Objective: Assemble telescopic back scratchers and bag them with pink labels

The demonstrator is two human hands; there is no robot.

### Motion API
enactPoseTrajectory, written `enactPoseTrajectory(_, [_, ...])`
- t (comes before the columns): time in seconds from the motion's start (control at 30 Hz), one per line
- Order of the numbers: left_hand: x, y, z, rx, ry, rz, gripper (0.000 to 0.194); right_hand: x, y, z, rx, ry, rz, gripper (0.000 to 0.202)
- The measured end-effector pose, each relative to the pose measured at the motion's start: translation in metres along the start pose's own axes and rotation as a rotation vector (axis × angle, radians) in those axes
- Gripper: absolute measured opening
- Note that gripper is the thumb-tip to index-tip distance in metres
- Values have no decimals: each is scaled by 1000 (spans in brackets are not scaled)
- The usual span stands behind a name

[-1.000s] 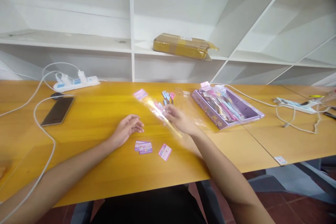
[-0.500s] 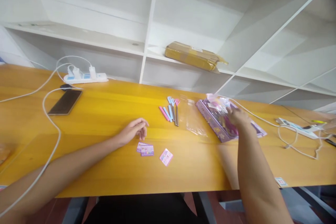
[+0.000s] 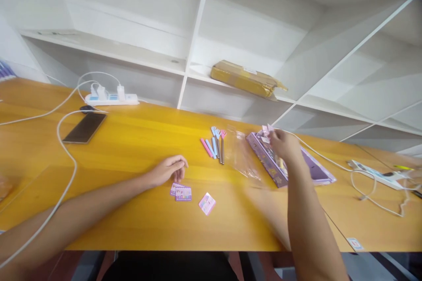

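Note:
My left hand (image 3: 169, 170) rests on the table with loosely bent fingers and holds nothing. Just in front of it lie two overlapping purple cards (image 3: 183, 193), and a pink square card (image 3: 207, 203) lies to their right. My right hand (image 3: 282, 144) is over an open purple patterned box (image 3: 268, 162), fingers bent together at its contents. A pinkish crumpled piece (image 3: 267, 130) shows beside the fingertips; what they grip is hidden. Left of the box are small forks (image 3: 218, 140) with blue and pink heads, pink and blue handle-like sticks (image 3: 209, 148) and a clear plastic bag (image 3: 242, 156).
A phone (image 3: 85, 127) and a power strip (image 3: 112, 99) with white cables are at the left. Another power strip (image 3: 376, 173) lies at the right. A taped cardboard package (image 3: 245, 79) sits on the white shelf behind the table (image 3: 132, 224).
My right hand has shifted left over the purple box, and its fingers have drawn in. The clear wrap seen there is now mostly out of sight. My left hand stays put.

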State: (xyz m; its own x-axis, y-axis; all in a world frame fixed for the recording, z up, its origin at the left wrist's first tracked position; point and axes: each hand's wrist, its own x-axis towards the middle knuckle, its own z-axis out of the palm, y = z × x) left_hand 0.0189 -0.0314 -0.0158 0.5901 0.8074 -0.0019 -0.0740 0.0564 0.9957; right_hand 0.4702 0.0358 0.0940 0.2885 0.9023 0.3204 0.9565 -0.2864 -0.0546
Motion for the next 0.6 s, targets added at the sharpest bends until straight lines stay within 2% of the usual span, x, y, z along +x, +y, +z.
enactPoseTrajectory(0.07, [-1,-1,0,24,-2,-1,37,-20,-46,1,40,-27,-39,49])
enactPoseTrajectory(0.13, [-1,-1,-1,47,-9,-5,36,-43,-89,12,57,-87,-79,47])
enactPoseTrajectory(0.23, [-2,0,-1,81,-26,-8,38,-65,-128,35,55,-218,-100,47])
enactPoseTrajectory(0.3, [-3,2,-1,94,-31,-8,39,-69,-135,49,48,-285,-112,48])
enactPoseTrajectory(0.4, [-3,3,0,99,-41,-3,42,-65,-128,63,49,-324,-102,48])
enactPoseTrajectory(0.6, [-4,1,0,104,-64,7,42,-58,-119,70,55,-337,-83,37])
